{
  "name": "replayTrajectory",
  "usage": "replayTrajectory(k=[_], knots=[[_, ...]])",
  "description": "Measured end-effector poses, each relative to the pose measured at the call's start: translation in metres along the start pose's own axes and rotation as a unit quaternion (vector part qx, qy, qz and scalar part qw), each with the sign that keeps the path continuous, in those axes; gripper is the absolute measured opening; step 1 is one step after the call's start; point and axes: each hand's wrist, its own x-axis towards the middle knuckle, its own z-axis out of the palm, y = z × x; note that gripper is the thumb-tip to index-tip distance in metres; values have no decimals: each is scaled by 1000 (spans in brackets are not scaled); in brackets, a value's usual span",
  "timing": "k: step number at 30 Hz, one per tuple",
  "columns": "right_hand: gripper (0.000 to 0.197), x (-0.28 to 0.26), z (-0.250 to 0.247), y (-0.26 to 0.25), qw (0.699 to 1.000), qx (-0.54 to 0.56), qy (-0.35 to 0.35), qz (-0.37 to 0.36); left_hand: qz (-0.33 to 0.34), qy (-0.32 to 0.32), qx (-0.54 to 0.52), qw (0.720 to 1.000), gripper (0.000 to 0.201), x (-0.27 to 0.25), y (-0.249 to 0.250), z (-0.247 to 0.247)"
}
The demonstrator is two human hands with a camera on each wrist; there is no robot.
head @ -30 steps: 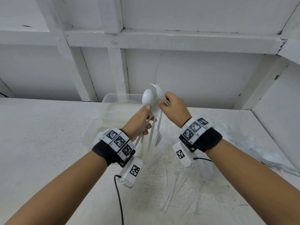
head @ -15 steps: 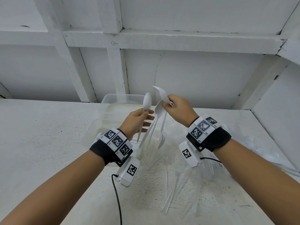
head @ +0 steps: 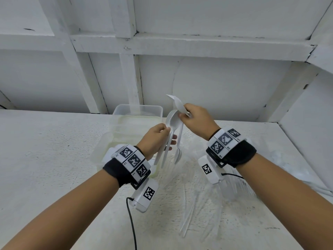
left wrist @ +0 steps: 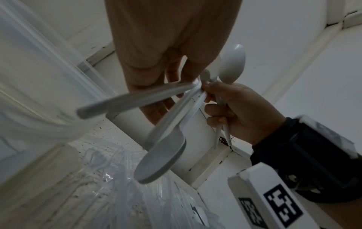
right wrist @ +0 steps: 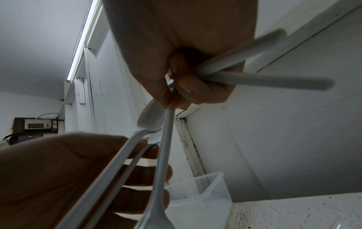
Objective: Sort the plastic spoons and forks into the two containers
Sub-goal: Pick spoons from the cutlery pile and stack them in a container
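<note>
White table below, spread with a loose pile of clear plastic cutlery at centre and right. Clear plastic container at the table's back edge, just behind both raised hands; a second one, paler, just beside the left wrist, hard to make out. Left hand held above the table, thumb and curled fingers pinching two white spoons by their necks, bowls up, handles hanging down. Right hand close beside it, fingers curled round several white utensils: one spoon hanging bowl-down, other handles jutting out past the fist.
</note>
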Motion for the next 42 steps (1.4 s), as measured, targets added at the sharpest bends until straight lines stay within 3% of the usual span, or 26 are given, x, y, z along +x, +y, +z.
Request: replayTrajectory(k=[11,19,21,27,31,37,42], knots=[[11,-2,9,5,998,-3,58,35,-13,-56,-32,998,23,-5,-2,3],[15,-5,1,9,998,11,27,55,-58,-131,-123,982,15,-1,-2,-10],[18,-6,-6,12,995,53,26,82,-59,-115,-168,977,15,0,-4,-15],[13,-14,-30,32,965,179,102,160,1,43,-197,979,14,11,-10,-38],[17,-22,-28,36,935,267,135,188,-2,113,-204,972,18,16,-11,-37],[14,-30,-10,24,892,376,132,213,-8,147,-175,973,13,24,-12,-18],[14,-39,-4,31,881,396,87,245,13,156,-167,973,12,25,-15,-18]])
